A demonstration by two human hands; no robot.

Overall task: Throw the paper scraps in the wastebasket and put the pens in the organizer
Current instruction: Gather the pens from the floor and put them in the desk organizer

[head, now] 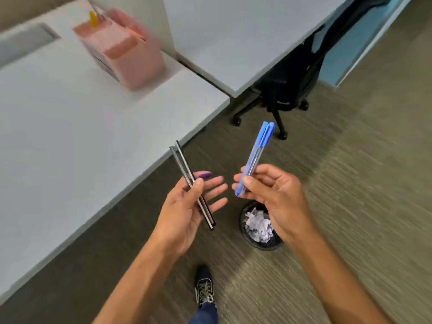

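Two black pens [190, 181] are pinched under the thumb of the left hand [184, 206], its fingers spread loosely. Two blue pens [256, 155] are gripped upright between thumb and fingertips of the right hand [273, 192]. A shoe [204, 288] is seen on the carpet [350, 206], and under the right hand a wastebasket [259, 226] filled with paper scraps [258, 226]. Farther off, on the white desk [70, 136], a pink organizer [126, 50] is blurred, well apart from both hands.
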